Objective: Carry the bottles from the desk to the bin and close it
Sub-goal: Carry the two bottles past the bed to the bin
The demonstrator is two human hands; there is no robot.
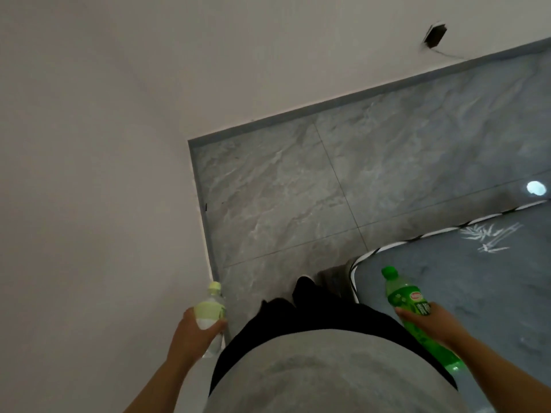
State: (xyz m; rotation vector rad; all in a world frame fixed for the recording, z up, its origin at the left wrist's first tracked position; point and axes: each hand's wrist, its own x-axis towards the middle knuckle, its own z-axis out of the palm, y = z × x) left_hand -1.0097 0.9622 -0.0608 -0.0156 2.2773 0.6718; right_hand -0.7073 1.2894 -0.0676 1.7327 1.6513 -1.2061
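Left hand [195, 330] grips a pale bottle [210, 311]; right hand [429, 318] grips a green bottle [401, 296]. White wall [89, 144] close on the left, mattress [477, 278] near right, tiled floor [298, 189] between.

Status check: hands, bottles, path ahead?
Left hand gripping pale bottle. Right hand gripping green bottle. Bin not in view. Tiled floor ahead open; mattress close on right.

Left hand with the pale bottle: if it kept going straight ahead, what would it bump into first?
Probably the white wall. The left hand and pale bottle sit right beside it, though depth is unclear.
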